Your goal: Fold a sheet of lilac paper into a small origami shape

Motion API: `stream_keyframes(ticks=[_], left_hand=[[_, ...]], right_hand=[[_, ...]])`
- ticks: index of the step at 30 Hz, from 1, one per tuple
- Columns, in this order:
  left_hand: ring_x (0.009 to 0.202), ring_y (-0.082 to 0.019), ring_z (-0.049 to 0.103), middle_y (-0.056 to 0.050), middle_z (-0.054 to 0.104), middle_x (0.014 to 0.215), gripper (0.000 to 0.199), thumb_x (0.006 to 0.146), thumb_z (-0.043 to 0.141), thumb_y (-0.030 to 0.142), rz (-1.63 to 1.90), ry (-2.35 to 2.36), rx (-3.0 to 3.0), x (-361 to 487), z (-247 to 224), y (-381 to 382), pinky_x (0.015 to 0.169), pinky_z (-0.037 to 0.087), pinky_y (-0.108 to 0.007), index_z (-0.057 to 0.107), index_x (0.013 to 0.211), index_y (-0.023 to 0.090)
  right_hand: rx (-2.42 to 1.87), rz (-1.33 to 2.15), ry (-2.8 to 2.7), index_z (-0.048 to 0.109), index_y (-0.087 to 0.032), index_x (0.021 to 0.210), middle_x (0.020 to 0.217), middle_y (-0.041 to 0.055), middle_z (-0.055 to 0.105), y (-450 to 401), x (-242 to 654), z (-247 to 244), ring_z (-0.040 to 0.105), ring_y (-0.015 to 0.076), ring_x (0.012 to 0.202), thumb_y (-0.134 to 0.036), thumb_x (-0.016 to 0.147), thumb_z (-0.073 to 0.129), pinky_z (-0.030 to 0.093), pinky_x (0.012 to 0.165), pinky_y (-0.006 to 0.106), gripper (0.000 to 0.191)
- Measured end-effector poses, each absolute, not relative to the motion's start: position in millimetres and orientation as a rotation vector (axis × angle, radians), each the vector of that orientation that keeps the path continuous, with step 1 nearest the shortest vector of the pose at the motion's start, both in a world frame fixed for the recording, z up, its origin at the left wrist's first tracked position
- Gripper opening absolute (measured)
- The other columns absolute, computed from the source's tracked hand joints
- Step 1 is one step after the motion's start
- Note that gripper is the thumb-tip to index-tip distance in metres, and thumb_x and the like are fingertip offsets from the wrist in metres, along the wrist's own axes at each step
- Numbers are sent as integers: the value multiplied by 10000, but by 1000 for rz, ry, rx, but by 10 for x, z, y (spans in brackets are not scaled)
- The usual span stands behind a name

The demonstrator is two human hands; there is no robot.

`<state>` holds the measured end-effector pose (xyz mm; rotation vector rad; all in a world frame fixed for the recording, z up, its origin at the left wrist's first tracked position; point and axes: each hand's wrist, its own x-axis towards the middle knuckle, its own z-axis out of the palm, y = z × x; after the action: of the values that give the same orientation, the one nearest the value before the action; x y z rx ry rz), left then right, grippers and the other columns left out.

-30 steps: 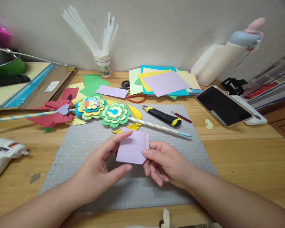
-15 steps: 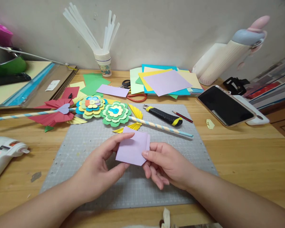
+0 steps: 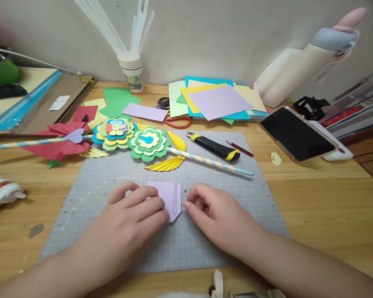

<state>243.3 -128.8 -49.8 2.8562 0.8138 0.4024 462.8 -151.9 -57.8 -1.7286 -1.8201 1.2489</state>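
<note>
A folded piece of light purple paper (image 3: 169,192) lies on the grey cutting mat (image 3: 211,248), a narrow folded strip along its right side and a slanted lower right corner. My left hand (image 3: 135,217) covers the paper's left part, fingers bent and fingertips pressed down on it. Just right of the paper is my right hand (image 3: 217,213), loosely curled, with a gap between thumb and forefinger and nothing held. Beyond both hands, a striped paper stick (image 3: 211,161) with yellow pleated leaves (image 3: 166,164) and a layered green paper flower (image 3: 151,142) rests across the mat.
A black and yellow utility knife (image 3: 214,147) and a pencil (image 3: 239,148) lie at the mat's far right. Coloured sheets (image 3: 220,101), scissors (image 3: 178,122) and a paper cup with white sticks (image 3: 133,78) stand behind. A glue gun (image 3: 3,192) is left, a phone (image 3: 298,134) right.
The folded purple paper has gone from being held up between both hands to lying on the mat. My right hand has let go of it; my left hand now presses from above.
</note>
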Motion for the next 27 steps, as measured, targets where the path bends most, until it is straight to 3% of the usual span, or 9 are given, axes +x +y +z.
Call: stream_keyframes(ticks=[3, 6, 9, 18, 27], left_hand=[[930, -184, 571, 23, 683, 908, 192, 897, 494, 123, 376, 813, 2817, 2435, -519, -1255, 853, 296, -357, 638, 912, 249], [899, -193, 572, 13, 683, 911, 189, 891, 489, 120, 382, 799, 2820, 2428, -507, -1250, 857, 293, -367, 636, 899, 237], [900, -203, 573, 4, 688, 916, 187, 888, 479, 127, 378, 764, 2854, 2413, -485, -1258, 869, 270, -378, 638, 892, 225], [814, -199, 551, -1, 687, 888, 375, 923, 319, 101, 331, 692, 2862, 2440, -474, -1252, 854, 266, -386, 662, 980, 240], [830, -159, 546, 29, 628, 855, 144, 901, 513, 208, 337, 971, 2502, 2525, -571, -1287, 818, 306, -359, 636, 831, 237]], right_hand=[[-1424, 866, -2154, 627, -208, 883, 804, 25, 665, -1503, 4709, -518, 602, 167, 726, -196, 905, 506, 443, 621, 297, 123], [-1086, 777, -2407, 661, -195, 1031, 1082, 69, 674, -1483, 4748, -490, 601, 207, 954, -135, 906, 469, 456, 800, 357, 237], [-1001, 683, -2575, 654, -180, 1120, 1193, 76, 660, -1482, 4745, -507, 577, 246, 1057, -116, 864, 479, 412, 895, 431, 316], [-991, 535, -2752, 623, -177, 1192, 1262, 92, 646, -1509, 4742, -537, 594, 261, 1083, -117, 909, 458, 354, 958, 477, 334], [-966, 498, -2746, 640, -150, 1165, 1232, 100, 665, -1503, 4757, -516, 607, 243, 1070, -59, 826, 472, 381, 933, 446, 389]])
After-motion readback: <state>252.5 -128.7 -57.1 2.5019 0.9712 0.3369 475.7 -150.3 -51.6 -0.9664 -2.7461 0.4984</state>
